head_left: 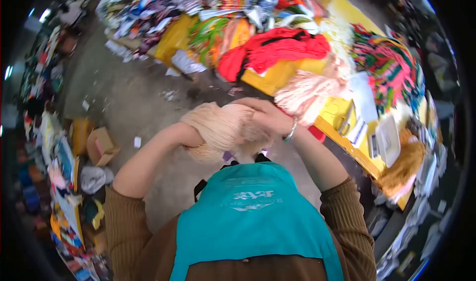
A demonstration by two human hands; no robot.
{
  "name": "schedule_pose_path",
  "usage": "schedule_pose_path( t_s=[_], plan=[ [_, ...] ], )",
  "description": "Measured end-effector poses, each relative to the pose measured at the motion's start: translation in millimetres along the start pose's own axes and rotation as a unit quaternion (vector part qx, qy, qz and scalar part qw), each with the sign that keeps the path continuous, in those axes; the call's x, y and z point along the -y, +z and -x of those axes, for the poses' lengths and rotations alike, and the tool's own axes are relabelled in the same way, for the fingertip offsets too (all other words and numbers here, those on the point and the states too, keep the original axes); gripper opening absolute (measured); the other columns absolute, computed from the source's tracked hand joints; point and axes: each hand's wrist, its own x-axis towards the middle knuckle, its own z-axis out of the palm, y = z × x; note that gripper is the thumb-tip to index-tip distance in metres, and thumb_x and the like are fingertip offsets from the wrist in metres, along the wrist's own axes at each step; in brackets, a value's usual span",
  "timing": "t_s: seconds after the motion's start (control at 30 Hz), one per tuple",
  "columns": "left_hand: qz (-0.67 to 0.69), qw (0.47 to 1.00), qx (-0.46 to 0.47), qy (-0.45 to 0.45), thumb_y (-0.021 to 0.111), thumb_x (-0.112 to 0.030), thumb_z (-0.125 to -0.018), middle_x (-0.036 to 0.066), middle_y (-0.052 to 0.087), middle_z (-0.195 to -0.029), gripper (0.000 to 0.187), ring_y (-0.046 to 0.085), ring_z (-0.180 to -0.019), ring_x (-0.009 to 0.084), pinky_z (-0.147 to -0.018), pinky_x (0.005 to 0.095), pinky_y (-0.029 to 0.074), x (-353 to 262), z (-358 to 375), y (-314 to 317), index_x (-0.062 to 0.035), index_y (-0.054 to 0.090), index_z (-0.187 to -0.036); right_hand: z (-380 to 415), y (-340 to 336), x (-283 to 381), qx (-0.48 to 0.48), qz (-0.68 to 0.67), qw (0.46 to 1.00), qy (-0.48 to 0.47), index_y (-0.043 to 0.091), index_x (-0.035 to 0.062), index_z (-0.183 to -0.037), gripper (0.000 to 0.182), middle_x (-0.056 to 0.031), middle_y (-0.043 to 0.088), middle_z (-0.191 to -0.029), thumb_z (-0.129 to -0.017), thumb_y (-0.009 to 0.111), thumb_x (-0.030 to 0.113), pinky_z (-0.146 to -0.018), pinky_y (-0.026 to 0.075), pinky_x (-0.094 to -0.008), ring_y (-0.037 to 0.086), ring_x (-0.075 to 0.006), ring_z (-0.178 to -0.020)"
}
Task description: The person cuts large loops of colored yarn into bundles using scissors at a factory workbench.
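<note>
A pale peach skein of yarn (pixel 218 127) is held up in front of my apron, between my two hands. My left hand (pixel 190 134) reaches into the skein from the left and carries it; strands wrap over this hand and cover its fingers. At the skein's upper right, my right hand (pixel 265 113) is closed on the yarn with bent fingers, partly blurred. Some strands bunch below my right palm.
A yellow table (pixel 270 80) runs along the front and right. On it lie red yarn (pixel 282 50), pale pink yarn (pixel 317 90), multicoloured yarn (pixel 389 73), brown yarn (pixel 404 169) and a white plastic container (pixel 388 141). A cardboard box (pixel 101 146) stands left on the grey floor.
</note>
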Motion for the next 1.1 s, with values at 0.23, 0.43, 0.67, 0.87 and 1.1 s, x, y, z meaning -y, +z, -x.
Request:
schedule_pose_path(
  t_s=[0.23,0.43,0.67,0.87,1.1],
  plan=[
    [-0.039,0.980,0.148,-0.130,0.068,-0.033,-0.081,0.013,0.052,-0.135,0.057,0.046,-0.126,0.0265,-0.106,0.0384,0.036,0,-60,6,-0.0131,0.053,-0.132,16,70,-21,-0.251,0.032,0.967,0.031,0.016,0.0067,-0.150,0.100,-0.0149,0.055,-0.130,-0.074,0.080,0.020,-0.093,0.049,-0.0339,0.056,-0.0198,-0.117],
    [0.088,0.982,-0.164,-0.031,0.064,-0.037,-0.080,0.017,0.065,-0.107,0.039,0.060,-0.100,0.0338,-0.088,0.0433,0.047,37,-82,75,-0.0096,0.065,-0.107,1,88,-25,-0.455,0.200,0.849,0.180,0.037,0.0127,-0.138,0.085,-0.0239,0.066,-0.104,-0.068,0.077,0.041,-0.080,0.053,-0.0461,0.064,-0.0399,-0.097],
    [-0.121,0.920,-0.219,0.303,0.066,-0.015,-0.065,0.010,0.055,-0.074,0.018,0.061,-0.078,0.0266,-0.077,0.0421,0.051,-55,-68,19,-0.0063,0.058,-0.079,24,38,-143,-0.490,-0.046,0.853,0.175,0.068,-0.0047,-0.097,0.038,-0.0180,0.070,-0.082,-0.082,0.060,0.029,-0.073,0.052,-0.0370,0.067,-0.0223,-0.080],
    [0.256,0.926,-0.276,0.018,0.063,0.003,-0.068,0.012,0.061,-0.093,0.045,0.060,-0.091,0.0273,-0.082,0.0371,0.049,-32,-59,-44,-0.0046,0.056,-0.111,91,14,-145,-0.433,0.005,0.876,0.214,0.067,-0.0045,-0.092,0.048,-0.0119,0.068,-0.080,-0.090,0.064,0.043,-0.070,0.051,-0.0338,0.062,-0.0153,-0.075],
    [0.275,0.953,-0.126,-0.006,0.061,0.001,-0.069,0.019,0.063,-0.101,0.052,0.064,-0.091,0.0356,-0.078,0.0405,0.051,-68,-136,-24,-0.0054,0.051,-0.120,106,-8,-62,-0.418,0.147,0.896,-0.005,0.041,0.0031,-0.137,0.090,-0.0159,0.055,-0.125,-0.067,0.082,0.041,-0.098,0.042,-0.0396,0.056,-0.0280,-0.114]
  ],
)
